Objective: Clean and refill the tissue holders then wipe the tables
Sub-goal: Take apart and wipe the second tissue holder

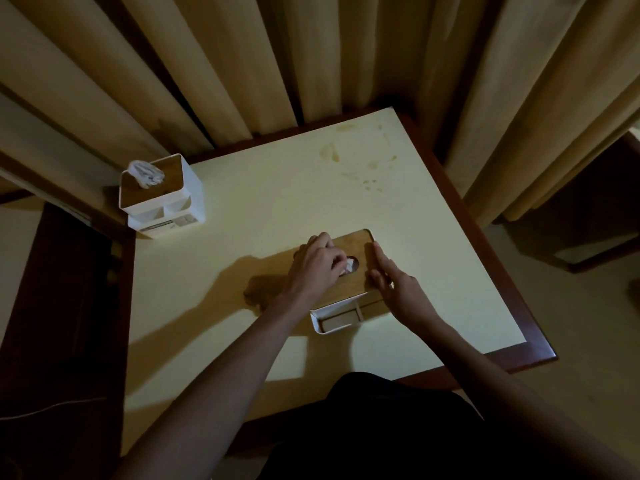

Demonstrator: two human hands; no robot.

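A white tissue holder with a wooden lid (360, 247) stands in the middle of the pale table (242, 237). My left hand (320, 263) rests on the lid, its fingertips pinching white tissue (349, 265) at the oval slot. My right hand (393, 280) lies flat along the lid's right edge, fingers extended. The holder's front compartments (341, 320) face me. A second white holder (161, 199) with a tuft of tissue (145, 173) sticking out of its wooden lid stands at the table's far left corner.
Brownish stains (356, 157) mark the table's far right area. Heavy beige curtains (311, 57) hang close behind the table. A dark wood rim (519, 355) borders the tabletop. A dark chair or bench (62, 306) sits at the left, another (588, 220) at the right.
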